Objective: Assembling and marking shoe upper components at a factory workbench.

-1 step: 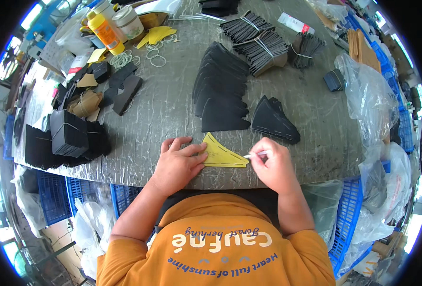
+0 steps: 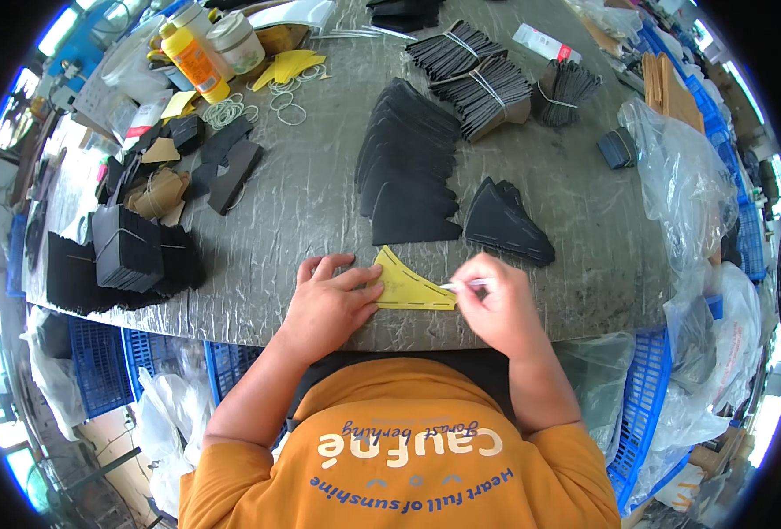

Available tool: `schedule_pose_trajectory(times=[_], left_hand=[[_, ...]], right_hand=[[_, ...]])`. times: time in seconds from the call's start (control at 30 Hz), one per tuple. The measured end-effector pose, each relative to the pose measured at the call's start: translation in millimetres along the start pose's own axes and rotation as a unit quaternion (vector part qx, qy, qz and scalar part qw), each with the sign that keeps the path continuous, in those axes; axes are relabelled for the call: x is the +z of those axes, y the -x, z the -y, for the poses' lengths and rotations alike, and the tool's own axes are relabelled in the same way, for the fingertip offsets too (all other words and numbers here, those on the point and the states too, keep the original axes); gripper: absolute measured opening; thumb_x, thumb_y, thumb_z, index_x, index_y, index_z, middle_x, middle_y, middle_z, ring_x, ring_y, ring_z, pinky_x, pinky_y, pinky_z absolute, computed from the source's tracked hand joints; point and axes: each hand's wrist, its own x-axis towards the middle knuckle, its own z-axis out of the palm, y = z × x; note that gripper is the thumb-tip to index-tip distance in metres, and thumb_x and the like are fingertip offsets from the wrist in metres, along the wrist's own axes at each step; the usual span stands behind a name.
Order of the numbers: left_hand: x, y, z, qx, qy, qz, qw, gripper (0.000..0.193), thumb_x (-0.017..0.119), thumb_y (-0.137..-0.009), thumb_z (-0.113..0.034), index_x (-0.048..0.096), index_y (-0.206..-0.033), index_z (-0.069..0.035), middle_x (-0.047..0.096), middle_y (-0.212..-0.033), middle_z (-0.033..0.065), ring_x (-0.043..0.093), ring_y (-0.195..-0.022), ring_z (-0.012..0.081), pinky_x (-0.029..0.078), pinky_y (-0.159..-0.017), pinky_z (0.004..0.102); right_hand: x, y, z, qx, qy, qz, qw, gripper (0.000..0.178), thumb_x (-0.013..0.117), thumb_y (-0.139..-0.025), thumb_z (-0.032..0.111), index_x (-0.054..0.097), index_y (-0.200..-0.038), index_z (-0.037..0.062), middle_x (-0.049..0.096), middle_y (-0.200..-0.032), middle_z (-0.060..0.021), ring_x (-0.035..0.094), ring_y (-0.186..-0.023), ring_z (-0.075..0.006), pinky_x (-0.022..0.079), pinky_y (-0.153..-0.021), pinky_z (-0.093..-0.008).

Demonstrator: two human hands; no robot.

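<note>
A yellow curved template [image 2: 408, 286] with slots along its edges lies near the table's front edge. My left hand [image 2: 330, 298] rests spread over its left end, fingertips pressing it down. Pinched in my right hand [image 2: 496, 298] is a slim white pen [image 2: 466, 284], its tip at the template's curved edge near the right corner. Whatever lies under the template is hidden. Just beyond it, a fanned row of black cut pieces [image 2: 412, 176] stretches away from me. To the right of that row sits a smaller stack of black pieces marked with white dashes [image 2: 509, 225].
Banded black bundles [image 2: 129, 247] stand at the left; more tied bundles [image 2: 487, 93] lie at the back. A yellow bottle [image 2: 195, 62], rubber bands [image 2: 225, 111] and yellow templates [image 2: 289, 65] are at the far left. Clear plastic [image 2: 680, 176] hangs over the right edge.
My right hand and the pen have shifted slightly left along the template's curved edge. My left hand stays in place.
</note>
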Motion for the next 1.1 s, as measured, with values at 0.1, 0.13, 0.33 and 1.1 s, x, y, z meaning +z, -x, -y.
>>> schedule_pose_trajectory(times=[0.1, 0.13, 0.33, 1.1], left_hand=[[0, 0, -1, 0.001, -0.007, -0.001, 1.000, 0.036, 0.081, -0.074, -0.019, 0.074, -0.109, -0.020, 0.065, -0.128, -0.0069, 0.055, -0.122, 0.0277, 0.039, -0.104, 0.0463], [0, 0, -1, 0.001, -0.008, -0.001, 1.000, 0.036, 0.081, -0.074, -0.019, 0.074, -0.109, -0.020, 0.065, -0.128, -0.0069, 0.055, -0.122, 0.0277, 0.039, -0.104, 0.0463], [1, 0, -1, 0.000, 0.005, 0.001, 1.000, 0.036, 0.081, -0.074, -0.018, 0.074, -0.110, -0.020, 0.065, -0.128, -0.0070, 0.055, -0.122, 0.0280, 0.039, -0.104, 0.0469], [2, 0, 1, 0.009, 0.003, 0.000, 1.000, 0.039, 0.081, -0.074, -0.020, 0.073, -0.112, -0.021, 0.064, -0.129, -0.0068, 0.055, -0.122, 0.0287, 0.039, -0.104, 0.0473]], right_hand=[[19, -6, 2, -0.026, -0.025, 0.051, 0.998, 0.011, 0.067, -0.087, -0.002, 0.057, -0.087, 0.0018, 0.066, -0.079, -0.0161, 0.071, -0.074, -0.0314, 0.054, -0.063, -0.0362], [22, -5, -2, -0.026, -0.024, 0.051, 0.998, 0.011, 0.067, -0.087, -0.002, 0.057, -0.087, 0.0018, 0.066, -0.079, -0.0161, 0.071, -0.074, -0.0314, 0.054, -0.063, -0.0362], [11, 5, -6, -0.004, -0.034, 0.063, 0.997, 0.011, 0.067, -0.086, -0.004, 0.057, -0.086, 0.0011, 0.065, -0.077, -0.0147, 0.070, -0.071, -0.0270, 0.055, -0.063, -0.0340], [31, -11, -16, 0.003, -0.032, -0.007, 0.999, 0.006, 0.067, -0.088, -0.002, 0.063, -0.090, 0.0012, 0.068, -0.081, -0.0164, 0.070, -0.071, -0.0306, 0.053, -0.062, -0.0355]])
